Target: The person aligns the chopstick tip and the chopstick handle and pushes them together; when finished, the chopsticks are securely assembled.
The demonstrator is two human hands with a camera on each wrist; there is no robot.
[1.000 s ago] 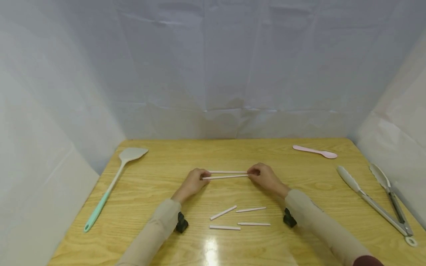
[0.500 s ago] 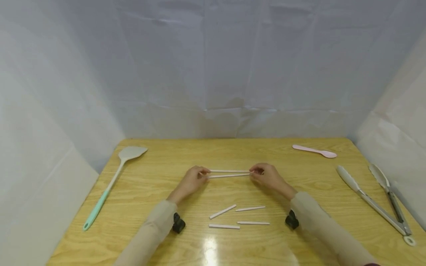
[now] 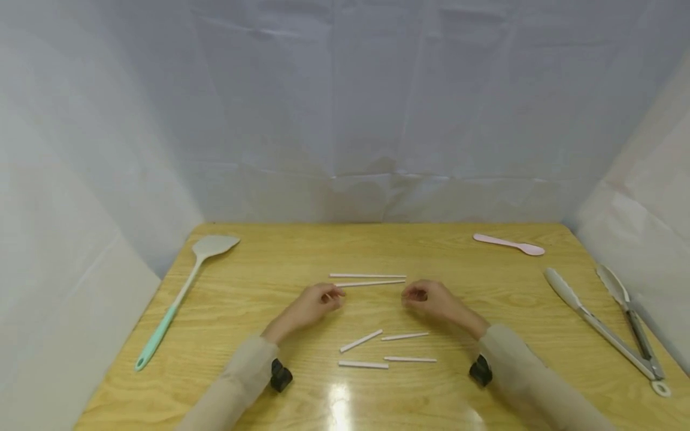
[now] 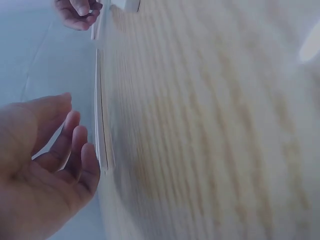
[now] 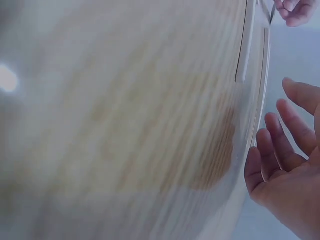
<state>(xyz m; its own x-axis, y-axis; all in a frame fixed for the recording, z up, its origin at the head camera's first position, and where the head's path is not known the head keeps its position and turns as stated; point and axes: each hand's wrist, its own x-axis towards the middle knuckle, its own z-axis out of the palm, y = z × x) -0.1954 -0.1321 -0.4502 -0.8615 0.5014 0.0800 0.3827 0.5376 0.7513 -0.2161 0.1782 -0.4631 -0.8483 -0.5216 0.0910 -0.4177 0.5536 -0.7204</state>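
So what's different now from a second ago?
The left hand and right hand have let go of the two long chopsticks and drawn back, nearer the four shorter sticks. Those sticks, the mint-handled spatula, pink spoon and tongs stayed put.

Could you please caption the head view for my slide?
Left hand and right hand, both empty, near two long sticks on a wooden table; four shorter sticks in the foreground.

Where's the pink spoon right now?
In the head view, the pink spoon lies on the right side, near the far edge of the table, just beyond the spread tongs and farther right than the right hand.
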